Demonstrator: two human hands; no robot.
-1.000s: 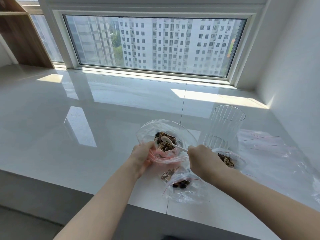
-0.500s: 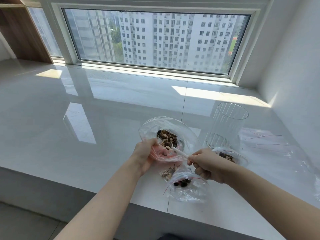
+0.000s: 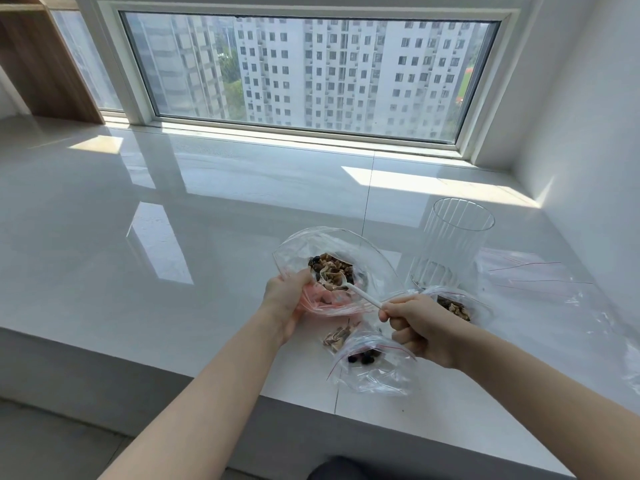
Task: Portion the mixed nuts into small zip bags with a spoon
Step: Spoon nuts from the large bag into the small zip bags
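Observation:
A large clear zip bag (image 3: 367,251) lies open on the white counter with mixed nuts (image 3: 330,266) inside. My left hand (image 3: 285,299) grips its near rim and holds the mouth open. My right hand (image 3: 417,327) grips the handle of a white plastic spoon (image 3: 360,294), whose bowl is down among the nuts in that bag. A small zip bag (image 3: 377,367) with a few dark nuts lies below my right hand. Another small bag with nuts (image 3: 453,308) sits just behind my right hand. A few loose nuts (image 3: 337,337) lie on the counter.
A tall ribbed clear glass (image 3: 450,244) stands right of the big bag. Several empty zip bags (image 3: 540,285) with red seals are spread at the right by the wall. The counter's front edge (image 3: 138,353) runs close below my arms. A wide window lies beyond.
My right hand has drawn back toward me and lower, tilting the spoon handle down while its bowl stays among the nuts. My left hand keeps its hold on the bag's rim.

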